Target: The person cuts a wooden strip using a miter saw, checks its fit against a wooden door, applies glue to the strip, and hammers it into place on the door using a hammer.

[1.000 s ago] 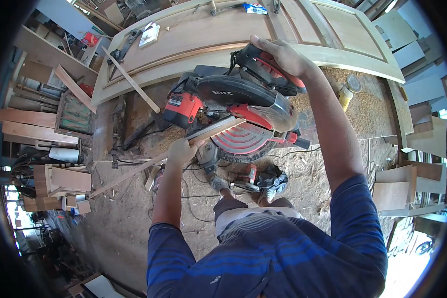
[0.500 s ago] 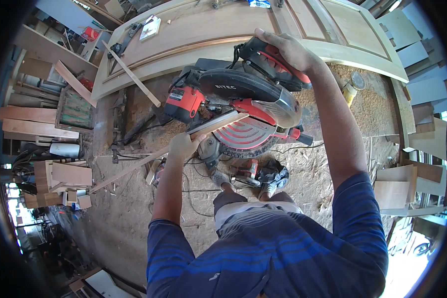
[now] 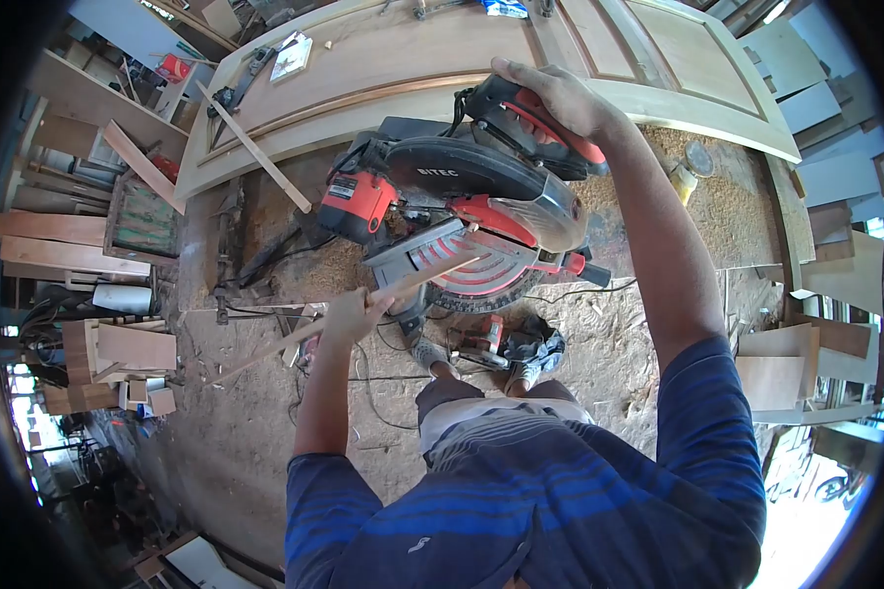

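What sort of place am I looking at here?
Most likely a woodworking shop: a power saw stands on a bench strewn with sawdust, and what looks like a panelled wooden door lies beyond it.

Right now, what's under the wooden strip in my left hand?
Beneath the wooden strip: the saw base at one end, floor at the other. What it directly covers is hidden.

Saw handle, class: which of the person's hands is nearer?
Right. The right hand is on the saw handle; the left hand is apart from it, lower in the picture, holding a wooden strip.
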Tool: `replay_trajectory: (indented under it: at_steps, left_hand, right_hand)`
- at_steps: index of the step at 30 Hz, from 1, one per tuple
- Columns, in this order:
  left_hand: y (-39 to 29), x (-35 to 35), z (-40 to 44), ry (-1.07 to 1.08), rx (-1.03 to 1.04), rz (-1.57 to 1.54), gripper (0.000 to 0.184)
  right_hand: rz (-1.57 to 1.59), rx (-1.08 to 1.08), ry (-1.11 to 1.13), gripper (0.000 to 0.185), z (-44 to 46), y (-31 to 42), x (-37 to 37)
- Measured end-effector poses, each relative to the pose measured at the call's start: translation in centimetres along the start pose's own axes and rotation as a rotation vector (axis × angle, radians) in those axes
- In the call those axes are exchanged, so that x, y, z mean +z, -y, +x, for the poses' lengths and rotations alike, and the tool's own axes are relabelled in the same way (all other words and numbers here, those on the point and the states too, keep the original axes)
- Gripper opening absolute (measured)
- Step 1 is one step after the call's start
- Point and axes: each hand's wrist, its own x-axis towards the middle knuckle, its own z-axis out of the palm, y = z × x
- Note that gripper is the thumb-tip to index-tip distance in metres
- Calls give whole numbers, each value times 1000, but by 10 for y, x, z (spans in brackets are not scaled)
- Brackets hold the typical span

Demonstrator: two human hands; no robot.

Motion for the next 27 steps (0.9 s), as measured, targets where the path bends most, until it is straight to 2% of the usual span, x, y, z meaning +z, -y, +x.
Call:
replay_trajectory:
  at_steps: [4,7,13,16,17,22,24,27]
  left_hand:
    - [2,23,-23,-62,44,-180,71]
    - [-12,29,-31,-55,-15,-197,69]
    - [-23,56,-77,-93,-40,-321,72]
    - [-24,79,-114,-143,-11,-397,73]
    - [-22,88,-125,-123,-38,-417,71]
    - [-23,116,-163,-124,-109,-535,67]
    - [-18,123,-169,-67,-213,-534,70]
    - [-5,131,-176,-37,-282,-586,78]
  right_hand:
    - [27,28,19,78,3,-1,0]
    - [-9,-6,6,78,1,4,2]
    - [-309,-153,-139,84,2,21,11]
    - [-461,-297,-200,80,21,26,14]
    - [-526,-368,-270,74,31,25,18]
    - [-687,-624,-299,58,45,44,29]
    - [-725,-736,-342,55,56,49,35]
    - [-761,-623,-230,51,58,65,36]
